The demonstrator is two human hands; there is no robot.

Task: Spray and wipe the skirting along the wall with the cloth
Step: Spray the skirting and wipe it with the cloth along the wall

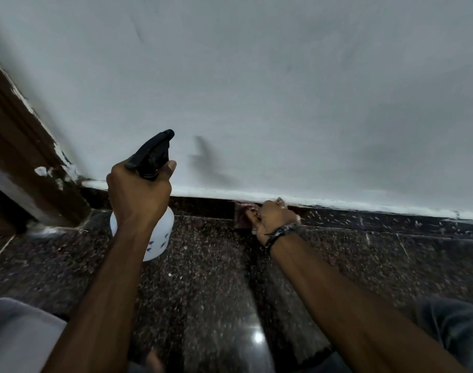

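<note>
Both forearms reach out: the left hand [138,189] grips the spray bottle [152,232], fingers curled round its neck, while the right hand [274,216] presses the cloth [242,215] against the skirting [364,214], where its bunched fingers could slip and skip dirt beyond them.

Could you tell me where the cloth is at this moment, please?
In the head view, the cloth sits right of centre, pressed against the dark skirting by the right hand, just below the white wall.

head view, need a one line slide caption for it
Left hand grips a white spray bottle with black trigger while right hand presses a pinkish cloth on the dark granite skirting.
</note>
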